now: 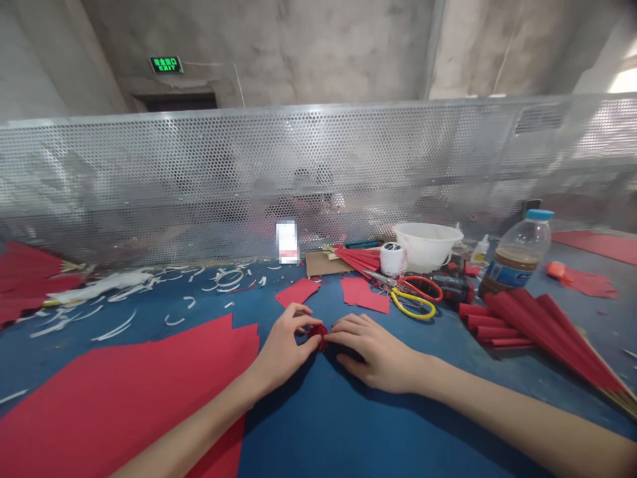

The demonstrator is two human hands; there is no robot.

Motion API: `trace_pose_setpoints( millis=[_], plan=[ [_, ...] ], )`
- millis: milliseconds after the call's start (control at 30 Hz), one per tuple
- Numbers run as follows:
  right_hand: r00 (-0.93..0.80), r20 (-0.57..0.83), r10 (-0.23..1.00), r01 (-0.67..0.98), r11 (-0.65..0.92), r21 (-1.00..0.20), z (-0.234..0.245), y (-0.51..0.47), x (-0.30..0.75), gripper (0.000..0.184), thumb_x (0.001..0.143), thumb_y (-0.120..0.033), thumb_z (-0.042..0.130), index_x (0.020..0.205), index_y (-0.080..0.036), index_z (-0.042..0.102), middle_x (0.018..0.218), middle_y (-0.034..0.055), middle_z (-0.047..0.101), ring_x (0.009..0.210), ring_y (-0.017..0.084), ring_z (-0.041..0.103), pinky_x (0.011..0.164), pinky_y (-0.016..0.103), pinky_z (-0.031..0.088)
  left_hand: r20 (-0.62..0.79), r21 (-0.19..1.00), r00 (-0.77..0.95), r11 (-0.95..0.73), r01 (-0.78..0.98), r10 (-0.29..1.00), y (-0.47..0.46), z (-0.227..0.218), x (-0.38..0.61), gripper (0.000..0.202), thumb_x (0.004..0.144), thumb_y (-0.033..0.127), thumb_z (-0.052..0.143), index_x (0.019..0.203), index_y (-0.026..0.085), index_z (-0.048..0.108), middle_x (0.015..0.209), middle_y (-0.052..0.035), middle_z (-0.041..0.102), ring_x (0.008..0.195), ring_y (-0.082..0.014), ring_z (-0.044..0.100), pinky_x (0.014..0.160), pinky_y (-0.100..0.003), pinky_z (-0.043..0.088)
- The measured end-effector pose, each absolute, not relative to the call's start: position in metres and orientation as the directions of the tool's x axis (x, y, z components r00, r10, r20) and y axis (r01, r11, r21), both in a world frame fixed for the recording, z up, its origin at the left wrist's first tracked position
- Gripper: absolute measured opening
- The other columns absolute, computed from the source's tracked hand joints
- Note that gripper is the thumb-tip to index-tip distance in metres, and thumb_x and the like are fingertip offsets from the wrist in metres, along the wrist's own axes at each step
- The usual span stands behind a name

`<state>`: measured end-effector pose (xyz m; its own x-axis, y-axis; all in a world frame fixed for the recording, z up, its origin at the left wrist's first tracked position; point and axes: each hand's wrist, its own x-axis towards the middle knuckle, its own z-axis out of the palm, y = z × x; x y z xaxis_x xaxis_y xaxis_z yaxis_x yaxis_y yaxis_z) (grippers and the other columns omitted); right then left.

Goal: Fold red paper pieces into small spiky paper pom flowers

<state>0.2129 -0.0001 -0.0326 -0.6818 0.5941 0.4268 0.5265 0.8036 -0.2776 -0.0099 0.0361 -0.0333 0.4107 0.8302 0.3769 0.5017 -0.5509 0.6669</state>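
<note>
Hands around red paper tuft

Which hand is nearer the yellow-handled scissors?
Right. The right hand is just below and left of the yellow-handled metal scissors; the left hand is farther left, beyond the small crumpled red paper piece.

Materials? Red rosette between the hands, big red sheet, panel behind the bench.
The rosette looks like matte red paper, tightly gathered; too small to be sure. The sheet looks like stiff matte paper or card: flat, cleanly cut, no sheen. The panel looks like perforated sheet metal, maybe aluminium: silvery, with regular punched holes.
</note>
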Motion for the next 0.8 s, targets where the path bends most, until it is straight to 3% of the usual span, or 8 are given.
trace_pose_setpoints(
  millis=[100, 300, 433, 633, 800],
  plan=[
    [-0.681, 0.427, 0.595, 0.530, 0.802, -0.274, -0.0329, 0.0005, 0.2129, 0.037, 0.093, -0.018, 0.054, 0.129, -0.021, 0.056, 0.119, 0.0088, 0.063, 0.109, 0.022, 0.054, 0.097, 0.038, 0.042, 0.414, 0.583, 0.420, -0.590, 0.559, 0.808, 0.0371, -0.0336, -0.0108, 0.019, 0.081, 0.019, 0.065, 0.096, 0.024, 0.075, 0.107, -0.0054, 0.063, 0.104, -0.0223, 0.060, 0.094, -0.036, 0.049],
    [-0.693, 0.422, 0.585, 0.532, 0.809, -0.250, -0.0326, -0.0002, 0.2130, 0.037, 0.092, -0.017, 0.055, 0.129, -0.020, 0.056, 0.118, 0.0094, 0.063, 0.110, 0.022, 0.054, 0.096, 0.038, 0.044, 0.422, 0.580, 0.467, -0.627, 0.520, 0.777, 0.0326, -0.0326, -0.0096, 0.023, 0.087, 0.018, 0.059, 0.105, 0.023, 0.072, 0.097, -0.0025, 0.066, 0.089, -0.0167, 0.063, 0.085, -0.029, 0.049],
    [-0.695, 0.442, 0.568, 0.505, 0.822, -0.263, -0.0324, -0.0003, 0.2130, 0.034, 0.092, -0.016, 0.054, 0.126, -0.019, 0.057, 0.119, 0.0097, 0.063, 0.111, 0.022, 0.055, 0.097, 0.038, 0.044, 0.400, 0.630, 0.476, -0.612, 0.478, 0.783, 0.0307, -0.0299, -0.0094, 0.020, 0.082, 0.017, 0.064, 0.101, 0.022, 0.071, 0.105, -0.0014, 0.067, 0.078, -0.0133, 0.062, 0.079, -0.025, 0.049],
    [-0.692, 0.457, 0.559, 0.479, 0.829, -0.289, -0.0329, 0.0012, 0.2131, 0.033, 0.093, -0.015, 0.054, 0.125, -0.018, 0.057, 0.121, 0.0098, 0.063, 0.112, 0.022, 0.055, 0.099, 0.038, 0.044, 0.288, 0.671, 0.494, -0.541, 0.507, 0.820, 0.0315, -0.0285, -0.0122, 0.024, 0.080, 0.025, 0.068, 0.103, 0.023, 0.073, 0.078, 0.0016, 0.070, 0.069, -0.0145, 0.060, 0.069, -0.024, 0.046],
    [-0.705, 0.435, 0.560, 0.455, 0.828, -0.329, -0.0312, 0.0012, 0.2130, 0.036, 0.089, -0.012, 0.056, 0.124, -0.019, 0.057, 0.120, 0.0086, 0.064, 0.112, 0.021, 0.055, 0.101, 0.035, 0.043, 0.246, 0.741, 0.465, -0.475, 0.475, 0.850, 0.0382, -0.0327, -0.0106, 0.023, 0.080, 0.031, 0.069, 0.100, 0.021, 0.075, 0.080, -0.0007, 0.073, 0.067, -0.0150, 0.061, 0.064, -0.024, 0.046]
  ],
)
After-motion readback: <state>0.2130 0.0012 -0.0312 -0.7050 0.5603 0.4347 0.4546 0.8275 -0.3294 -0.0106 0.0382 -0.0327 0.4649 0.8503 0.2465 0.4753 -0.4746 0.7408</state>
